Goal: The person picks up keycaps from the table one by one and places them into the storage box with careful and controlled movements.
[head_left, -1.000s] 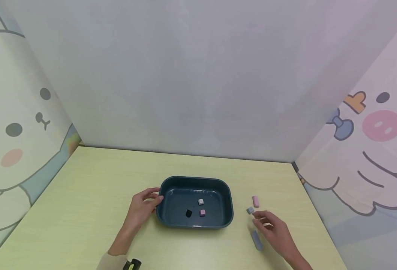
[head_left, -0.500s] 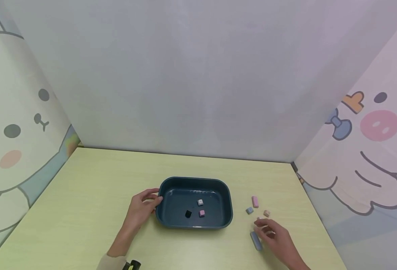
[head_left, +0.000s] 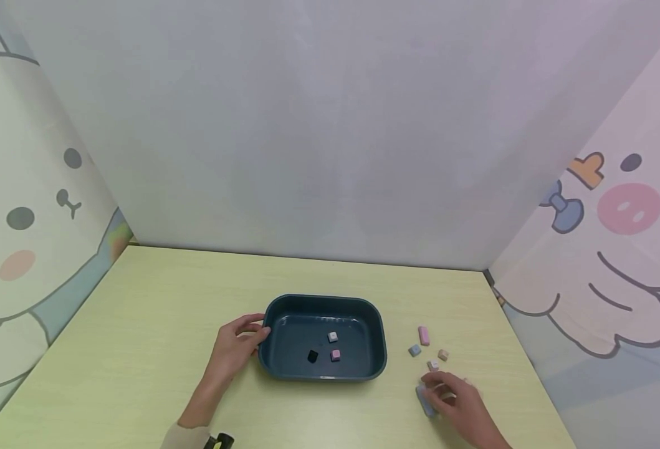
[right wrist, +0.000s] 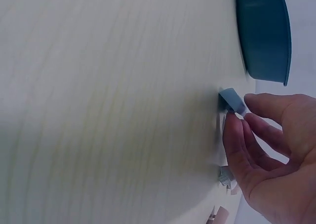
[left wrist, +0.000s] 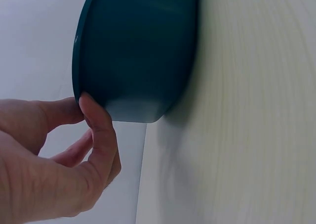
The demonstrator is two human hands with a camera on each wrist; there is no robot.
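Note:
In the head view, my left hand [head_left: 235, 343] pinches the left rim of a dark teal plastic tray [head_left: 323, 378]; the left wrist view shows thumb and fingertip at the edge of its wall [left wrist: 136, 51]. A black keycap [head_left: 313, 356], a pink keycap [head_left: 335, 355] and a white keycap [head_left: 332, 337] lie inside. To the right of the tray, my right hand [head_left: 457, 402] is low over the table with fingers curled. Its thumb and index fingertip pinch a long blue-grey keycap [right wrist: 232, 100], partly hidden by the hand in the head view.
Beyond the right hand lie a long pink keycap [head_left: 424, 335], a small blue keycap [head_left: 415, 350], a beige keycap [head_left: 444, 355] and a white keycap [head_left: 433, 365]. Pale curtains stand behind the light wood table [head_left: 195, 274] and at both sides.
My right hand has moved a little towards the near edge, uncovering the beige and white keycaps, and its fingertips have reached the long blue-grey keycap. The left hand and tray stay put.

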